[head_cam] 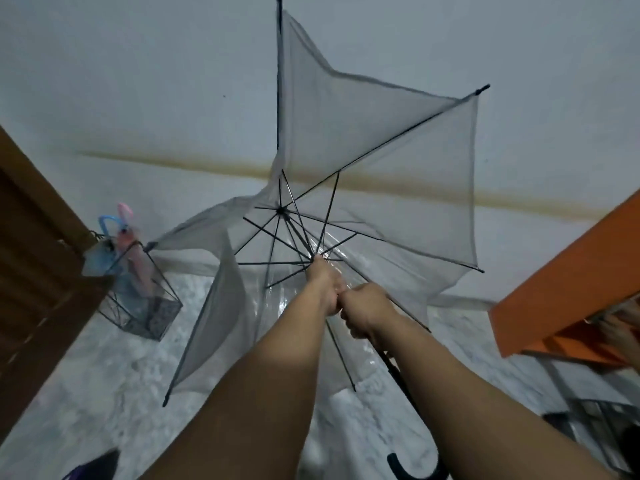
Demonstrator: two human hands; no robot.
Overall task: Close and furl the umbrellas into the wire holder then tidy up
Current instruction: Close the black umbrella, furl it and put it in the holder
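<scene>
Left hand (327, 289): curled round the clear umbrella (374, 150) shaft at the runner.
Right hand (363, 311): gripping shaft just below.
Handling: probably light, floppy canopy, thin ribs; best held by shaft.

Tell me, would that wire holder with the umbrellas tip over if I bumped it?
Probably, yes. The wire holder looks thin and light, and the pink umbrella and blue umbrella stick out above its rim, which likely makes it top-heavy. It would probably slide on the smooth floor too.

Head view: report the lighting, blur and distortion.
Head view: dim, bluish, flat light; wide-angle bending curves the wall stripe and edges; soft motion blur on the clear umbrella, gripped by left hand and right hand; glare on its plastic; wire holder soft.
</scene>
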